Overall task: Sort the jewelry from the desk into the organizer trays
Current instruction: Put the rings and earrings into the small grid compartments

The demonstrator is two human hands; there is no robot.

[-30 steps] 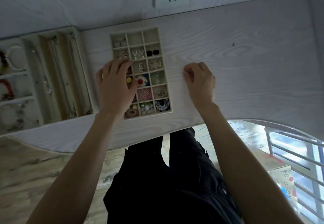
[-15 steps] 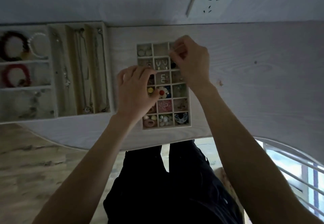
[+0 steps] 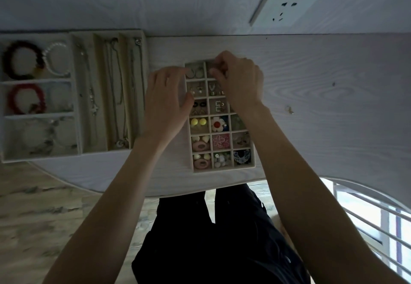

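Observation:
A small beige earring tray (image 3: 223, 170) with many compartments lies on the white desk (image 3: 322, 128), and most compartments hold earrings. My right hand (image 3: 239, 79) hovers over the tray's top middle and right compartments with its fingertips curled together as if pinching something small; the piece itself is hidden. My left hand (image 3: 165, 101) rests against the tray's left wall, fingers relaxed and reaching toward the top left compartment, thumb at the tray's edge. One small loose earring (image 3: 289, 109) lies on the desk to the right of the tray.
A larger organizer tray (image 3: 66, 156) at the left holds bracelets (image 3: 26, 99) and necklaces (image 3: 115, 94) in long slots. A wall socket (image 3: 287, 5) is on the back wall. The desk's front edge curves just below the small tray. A white railing (image 3: 378, 217) is at the lower right.
My right hand went from the bare desk to the tray's top compartments, shifting slightly left in the last half second. My left hand slid off the tray's middle to its left wall, uncovering the yellow earrings.

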